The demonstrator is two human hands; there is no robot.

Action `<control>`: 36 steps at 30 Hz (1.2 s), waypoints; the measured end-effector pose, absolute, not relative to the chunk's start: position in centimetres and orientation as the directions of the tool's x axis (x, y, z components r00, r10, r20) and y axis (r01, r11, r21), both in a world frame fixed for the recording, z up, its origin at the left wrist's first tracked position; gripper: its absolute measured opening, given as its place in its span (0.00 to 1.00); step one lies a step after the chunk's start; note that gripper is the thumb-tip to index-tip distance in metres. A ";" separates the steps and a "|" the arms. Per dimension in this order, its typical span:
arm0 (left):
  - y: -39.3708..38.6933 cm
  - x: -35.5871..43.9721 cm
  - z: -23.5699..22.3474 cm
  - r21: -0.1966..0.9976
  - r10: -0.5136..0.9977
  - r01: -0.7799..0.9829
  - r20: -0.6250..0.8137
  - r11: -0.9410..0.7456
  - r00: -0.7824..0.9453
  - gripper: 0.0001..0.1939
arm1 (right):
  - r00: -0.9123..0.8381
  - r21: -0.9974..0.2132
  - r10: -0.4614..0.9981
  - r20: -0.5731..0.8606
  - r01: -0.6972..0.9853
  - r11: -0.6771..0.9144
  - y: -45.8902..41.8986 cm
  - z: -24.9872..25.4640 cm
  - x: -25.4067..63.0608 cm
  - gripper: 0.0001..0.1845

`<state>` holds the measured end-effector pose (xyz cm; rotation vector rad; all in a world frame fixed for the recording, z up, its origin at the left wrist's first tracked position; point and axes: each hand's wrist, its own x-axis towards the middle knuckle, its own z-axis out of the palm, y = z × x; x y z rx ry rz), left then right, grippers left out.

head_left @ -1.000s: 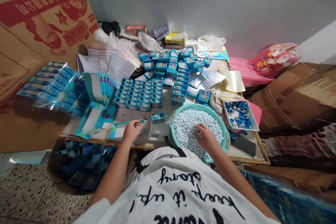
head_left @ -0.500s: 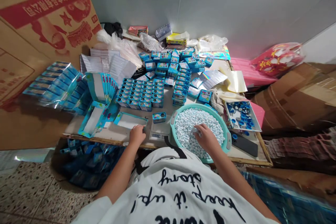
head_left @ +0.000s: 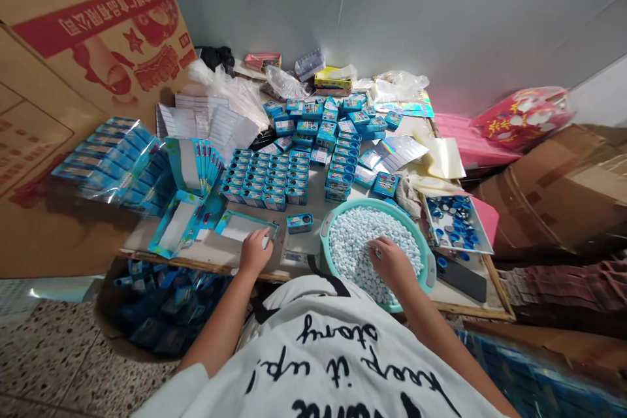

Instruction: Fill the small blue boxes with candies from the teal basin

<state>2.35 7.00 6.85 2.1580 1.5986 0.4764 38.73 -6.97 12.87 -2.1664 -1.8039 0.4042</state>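
On the big carton [head_left: 98, 78] beyond the table's [head_left: 245, 260] left edge we see red Chinese characters, upside down to us, including 食品有限公司. Our shirt [head_left: 337, 366] carries black script, also upside down: "keep it up!" and "story". One blue box [head_left: 385, 184] right of the table's middle appears to read "CARAMELO"; other labels are too small for us to read.

Our left hand [head_left: 257, 251] is at the near edge, left of the middle, fingers loosely bent over the right end of a blue-bordered card frame [head_left: 235, 227]; we cannot tell whether they grip it. Our right hand [head_left: 389, 261] has its fingers curled down at the white pellets [head_left: 360, 235], thumb and fingertips close together; we cannot tell whether any are caught between them.

The pellets fill a turquoise basin [head_left: 428, 255] at the near edge, right of the middle. Between it and our left hand lies a flat scale [head_left: 296, 256], with a single small box [head_left: 300, 223] just beyond. A phone [head_left: 463, 279] sits by the near right corner, near a white tray [head_left: 484, 245] of blue caps [head_left: 453, 222].
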 end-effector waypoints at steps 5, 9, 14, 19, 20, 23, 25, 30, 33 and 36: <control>7.8 5.4 9.3 0.544 0.873 0.685 0.254 -0.485 0.416 0.24 | 0.210 -0.438 0.977 0.048 0.883 -0.168 -6.4 12.7 37.8 0.14; 9.6 9.5 11.3 0.455 0.756 0.665 0.028 -0.592 0.654 0.35 | 0.220 -0.495 0.969 0.114 0.858 -0.136 -5.5 13.0 36.8 0.14; 11.0 8.1 13.4 0.381 0.886 0.821 -0.010 -0.424 0.463 0.26 | 0.191 -0.535 0.965 0.181 0.842 -0.066 -5.1 13.0 37.2 0.13; 12.1 -0.1 13.5 0.293 0.996 0.956 0.093 -0.014 -0.014 0.24 | 0.265 -0.606 0.944 0.195 0.789 -0.096 -5.6 12.3 37.9 0.12; 12.4 -1.7 13.2 0.276 0.992 0.960 0.102 0.040 -0.070 0.24 | 0.288 -0.621 0.940 0.181 0.775 -0.118 -5.6 12.2 37.8 0.11; 13.6 -5.4 11.6 0.259 0.988 0.959 0.070 0.114 -0.137 0.24 | 0.353 -0.648 0.927 0.129 0.737 -0.191 -5.2 12.2 37.3 0.11; 14.3 -6.8 10.5 0.276 0.984 0.950 0.057 0.145 -0.166 0.25 | 0.356 -0.647 0.928 0.111 0.735 -0.204 -4.8 12.4 37.0 0.12; 14.9 -7.6 7.9 0.361 0.985 0.923 0.056 0.132 -0.162 0.26 | 0.299 -0.623 0.945 0.133 0.767 -0.155 -3.7 12.6 36.7 0.12; 14.6 -7.6 6.7 0.434 0.974 0.886 0.071 0.162 -0.213 0.28 | 0.291 -0.619 0.944 0.155 0.774 -0.137 -3.5 12.6 36.7 0.12; 14.3 -7.7 5.6 0.543 0.918 0.806 0.145 0.237 -0.368 0.42 | 0.276 -0.627 0.947 0.162 0.771 -0.117 -3.6 12.6 36.6 0.11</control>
